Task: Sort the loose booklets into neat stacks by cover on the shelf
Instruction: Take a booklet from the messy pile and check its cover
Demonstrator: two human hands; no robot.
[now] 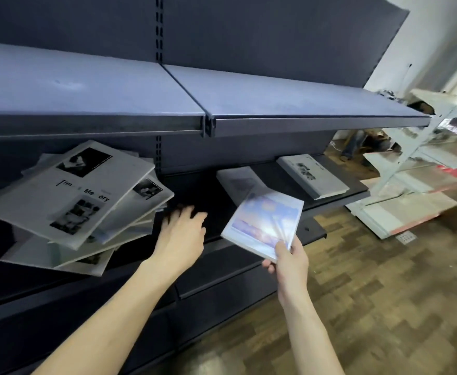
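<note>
The shelf (249, 104) is the largest thing, a dark unit of painted sheet metal with flat, smooth boards; its bare upper board runs across the middle of the frame. On the lower board, at the left of the frame, lies the loose pile (67, 204) of grey booklets, fanned out and crooked, the top cover showing black-and-white photos and some printed words. Right of centre, on the same board, a grey stack (312, 175) lies squared, and just beside it to the left a second stack (238, 182) is partly hidden and blurred.

The booklets look thin, flat and light, with glossy covers, so they will probably slide easily over each other and over the metal. They seem stiff enough to be carried by one edge, but a corner may bend; taking a whole stack from both sides would be safer.

In the lower middle of the frame the right hand (289, 258) pinches one corner of a booklet with a blue sky cover (263, 224), thumb on top and fingers (268, 265) below, holding it in the air before the shelf. The left hand (182, 234) reaches to the lower board near the loose pile, its fingers spread and relaxed, holding nothing.
</note>
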